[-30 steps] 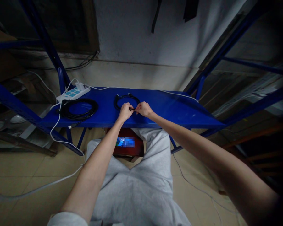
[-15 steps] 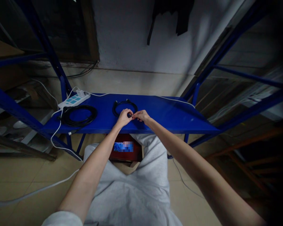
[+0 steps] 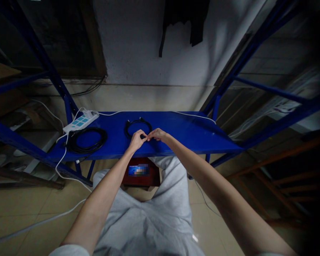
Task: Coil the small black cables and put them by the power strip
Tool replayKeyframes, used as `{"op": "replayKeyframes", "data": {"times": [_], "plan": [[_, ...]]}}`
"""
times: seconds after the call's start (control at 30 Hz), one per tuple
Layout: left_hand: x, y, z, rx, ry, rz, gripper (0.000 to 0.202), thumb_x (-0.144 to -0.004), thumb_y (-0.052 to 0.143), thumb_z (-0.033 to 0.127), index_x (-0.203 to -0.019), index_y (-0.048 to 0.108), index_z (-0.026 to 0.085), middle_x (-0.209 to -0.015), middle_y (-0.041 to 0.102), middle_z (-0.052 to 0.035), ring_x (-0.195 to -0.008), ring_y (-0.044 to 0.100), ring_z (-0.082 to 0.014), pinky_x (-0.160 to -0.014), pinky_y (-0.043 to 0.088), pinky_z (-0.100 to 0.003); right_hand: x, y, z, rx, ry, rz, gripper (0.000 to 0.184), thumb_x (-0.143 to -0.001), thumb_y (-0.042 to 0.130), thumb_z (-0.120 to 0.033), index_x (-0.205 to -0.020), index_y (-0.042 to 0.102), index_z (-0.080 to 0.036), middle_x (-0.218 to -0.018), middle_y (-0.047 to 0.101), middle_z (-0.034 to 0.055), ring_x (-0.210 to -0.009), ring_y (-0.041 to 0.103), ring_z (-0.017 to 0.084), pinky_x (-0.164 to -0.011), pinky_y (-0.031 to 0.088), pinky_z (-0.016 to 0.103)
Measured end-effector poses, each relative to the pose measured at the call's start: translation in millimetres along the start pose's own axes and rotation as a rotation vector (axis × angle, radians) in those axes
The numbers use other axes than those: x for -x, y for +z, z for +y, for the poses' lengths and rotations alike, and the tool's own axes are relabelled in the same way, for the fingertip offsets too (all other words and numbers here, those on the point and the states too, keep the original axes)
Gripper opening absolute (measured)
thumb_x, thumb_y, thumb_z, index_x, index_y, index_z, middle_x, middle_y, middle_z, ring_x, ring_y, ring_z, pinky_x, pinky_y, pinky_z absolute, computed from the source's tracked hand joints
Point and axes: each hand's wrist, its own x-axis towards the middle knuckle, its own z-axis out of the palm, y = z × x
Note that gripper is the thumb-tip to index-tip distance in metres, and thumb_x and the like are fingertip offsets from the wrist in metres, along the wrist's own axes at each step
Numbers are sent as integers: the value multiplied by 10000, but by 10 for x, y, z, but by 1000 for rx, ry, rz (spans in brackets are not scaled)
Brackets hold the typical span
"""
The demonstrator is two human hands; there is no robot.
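A small coil of black cable (image 3: pixel 137 126) lies on the blue metal shelf (image 3: pixel 181 131) in front of me. My left hand (image 3: pixel 137 139) and my right hand (image 3: pixel 157 134) meet at the coil's near edge, fingertips pinched together on the cable there. What exactly sits between the fingertips is too small to make out beyond the black cable. Both forearms reach out over my lap in grey trousers.
A larger black cable coil (image 3: pixel 85 139) lies at the shelf's left. A white power strip (image 3: pixel 80 121) with a white cord (image 3: pixel 61 163) sits at the back left corner. Blue rack posts (image 3: pixel 56 81) stand on both sides. A red box (image 3: pixel 141 172) sits below.
The view has tilted upward, so shelf and hands sit lower in the picture. Both hands stay pinched at the coil's near edge, with only small finger movement.
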Motion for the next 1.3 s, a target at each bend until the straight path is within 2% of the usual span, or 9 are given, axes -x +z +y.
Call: {"op": "replayKeyframes", "data": {"times": [0.13,0.27,0.47,0.7,0.87,0.97,1.13,1.3], "plan": [[-21,20,-26,42,0,8,105,-757,741,98,-726,666,165,-828,660,-13,-824,625,-157,-789,442,-274,-70,-64,52,-113,19,-105,231,-602,729,-290,-775,797,-153,-774,751,58,-577,448,79,-491,265,191],[-31,36,-64,60,-1,11,96,-766,747,113,-738,670,164,-836,660,-17,-826,623,-160,-789,445,-279,-83,-85,37,-109,68,-78,215,-593,753,-282,-762,797,-156,-707,728,46,-551,423,74,-492,262,203],[-37,53,-96,90,-10,29,82,-767,755,123,-762,682,161,-853,672,-24,-838,630,-165,-809,458,-292,-68,-44,-44,-156,115,-68,138,-604,742,-229,-705,780,-142,-543,622,1,-479,331,51,-452,172,214],[-43,72,-93,92,-33,37,58,-786,735,125,-760,700,162,-854,682,-28,-824,642,-162,-807,475,-299,-97,-30,20,-223,69,-71,128,-626,744,-249,-673,766,-132,-593,664,28,-470,324,51,-433,154,221],[-43,70,-52,85,-54,50,62,-786,726,110,-758,708,163,-850,689,-34,-818,649,-165,-812,486,-305,-165,-38,77,-198,69,-66,100,-622,750,-222,-669,775,-138,-431,526,-21,-446,314,59,-422,160,217],[-40,59,-18,76,-68,45,67,-800,710,110,-759,717,162,-853,701,-43,-819,653,-169,-807,491,-307,-195,-43,99,-192,53,-70,81,-618,736,-187,-672,776,-142,-439,551,-21,-433,312,53,-408,156,212],[-36,62,-5,33,-64,12,109,-846,653,130,-782,732,171,-861,711,-47,-817,652,-169,-760,490,-294,-236,20,190,-252,-36,-86,92,-665,671,-169,-616,736,-129,-603,707,41,-442,408,62,-403,260,192],[-40,106,-24,-23,-61,4,96,-852,639,154,-822,728,176,-883,714,-46,-808,649,-162,-719,487,-274,-258,154,385,-319,-154,-38,126,-701,640,-216,-663,728,-133,-655,737,60,-489,539,99,-460,387,187]]}}
